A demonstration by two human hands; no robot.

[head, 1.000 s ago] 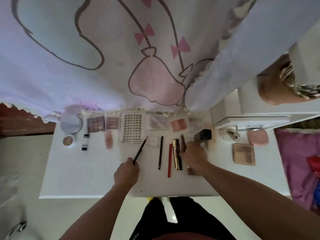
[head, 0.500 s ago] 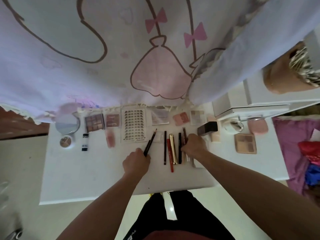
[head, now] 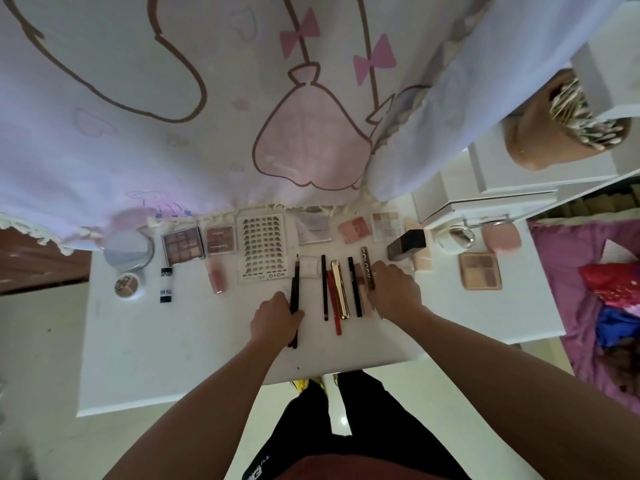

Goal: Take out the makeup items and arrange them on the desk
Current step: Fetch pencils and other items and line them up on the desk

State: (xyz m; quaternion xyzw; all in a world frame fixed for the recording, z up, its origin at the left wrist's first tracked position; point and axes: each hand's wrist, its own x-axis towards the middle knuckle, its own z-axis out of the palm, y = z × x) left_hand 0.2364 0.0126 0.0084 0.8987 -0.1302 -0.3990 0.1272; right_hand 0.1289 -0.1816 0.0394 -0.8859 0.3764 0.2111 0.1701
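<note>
My left hand (head: 275, 317) grips a thin dark brush pencil (head: 294, 292) that now lies nearly straight on the white desk (head: 173, 341). To its right lie a black pencil (head: 324, 289), a red pencil (head: 334, 306), a gold tube (head: 339, 289), a black liner (head: 354, 287) and a brown lettered tube (head: 367, 268). My right hand (head: 394, 292) rests over the lower end of that brown tube, fingers curled on it. Palettes line the desk's far edge: an eyeshadow palette (head: 181, 244), a lash sheet (head: 263, 249), a blush (head: 352, 229).
A round mirror compact (head: 128, 250), a small jar (head: 126, 286) and a black-white tube (head: 166, 284) sit at the left. A black box (head: 407, 244), a beige palette (head: 480, 271) and a pink puff (head: 501, 237) lie at the right. A printed curtain (head: 207, 116) hangs behind.
My left hand has turned the brush pencil from slanted to nearly parallel with the other sticks. My right hand has pushed the sticks closer together.
</note>
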